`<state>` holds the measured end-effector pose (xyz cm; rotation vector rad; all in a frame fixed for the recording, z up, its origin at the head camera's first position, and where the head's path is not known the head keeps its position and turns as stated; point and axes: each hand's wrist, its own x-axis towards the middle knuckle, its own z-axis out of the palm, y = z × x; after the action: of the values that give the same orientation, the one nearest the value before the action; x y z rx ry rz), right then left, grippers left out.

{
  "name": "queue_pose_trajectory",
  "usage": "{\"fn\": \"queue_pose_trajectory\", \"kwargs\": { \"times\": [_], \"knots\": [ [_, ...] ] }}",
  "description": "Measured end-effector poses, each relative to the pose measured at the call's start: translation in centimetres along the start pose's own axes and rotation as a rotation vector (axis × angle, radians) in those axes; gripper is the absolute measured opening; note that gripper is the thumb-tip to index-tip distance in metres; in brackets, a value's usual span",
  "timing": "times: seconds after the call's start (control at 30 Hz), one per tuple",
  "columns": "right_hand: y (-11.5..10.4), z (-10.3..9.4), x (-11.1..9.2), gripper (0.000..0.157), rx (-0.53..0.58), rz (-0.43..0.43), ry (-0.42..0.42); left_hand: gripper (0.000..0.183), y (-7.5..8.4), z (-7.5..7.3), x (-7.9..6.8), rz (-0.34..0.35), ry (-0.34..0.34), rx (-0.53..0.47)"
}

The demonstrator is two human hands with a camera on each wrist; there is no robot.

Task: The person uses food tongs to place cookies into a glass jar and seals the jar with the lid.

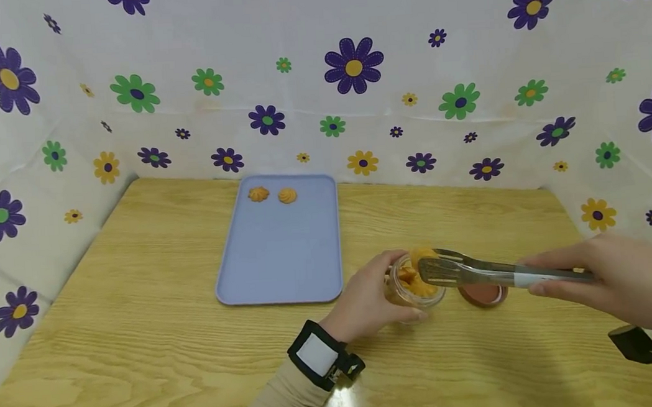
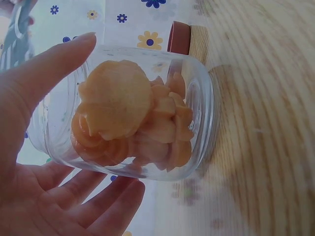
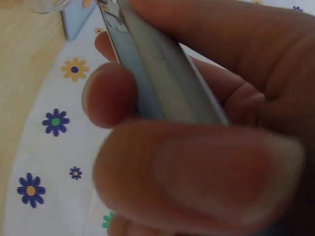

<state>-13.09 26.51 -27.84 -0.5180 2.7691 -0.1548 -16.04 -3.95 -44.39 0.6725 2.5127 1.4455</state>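
Note:
My left hand (image 1: pixel 368 297) grips a clear glass jar (image 2: pixel 206 113) round its side, thumb on one side and fingers on the other. Inside the jar are several swirled golden cookies (image 2: pixel 115 101). My right hand (image 1: pixel 616 279) squeezes metal tongs (image 1: pixel 476 272) by the handle. Between the slotted tips of the tongs is a cookie (image 1: pixel 421 257), right at the jar's mouth. In the right wrist view, thumb and fingers press on both sides of the tongs' handle (image 3: pixel 162 73).
A blue tray (image 1: pixel 284 256) lies left of the jar, with two cookies (image 1: pixel 272 195) near its far edge. Behind the jar, under the tongs, a reddish-brown lid (image 1: pixel 484 294) rests on the wooden table (image 1: pixel 156 270). A flower-patterned cloth (image 1: pixel 288 38) hangs round the table's back and sides.

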Motion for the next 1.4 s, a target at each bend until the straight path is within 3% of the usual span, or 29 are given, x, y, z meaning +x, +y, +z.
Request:
{"fn": "queue_pose_trajectory", "kwargs": {
  "times": [0.47,1.0,1.4],
  "knots": [
    [1.1,0.5,0.7,0.053,0.139,0.039,-0.176,0.101,0.2,-0.3,0.2,0.019,0.006,0.004],
    [1.2,0.8,0.9,0.055,0.212,0.036,-0.184,0.101,0.1,-0.3,0.1,0.028,0.009,0.009],
    [0.3,0.7,1.9,0.045,0.172,-0.015,-0.153,0.102,-0.1,-0.1,0.0,0.027,0.010,0.010]
  ]
}}
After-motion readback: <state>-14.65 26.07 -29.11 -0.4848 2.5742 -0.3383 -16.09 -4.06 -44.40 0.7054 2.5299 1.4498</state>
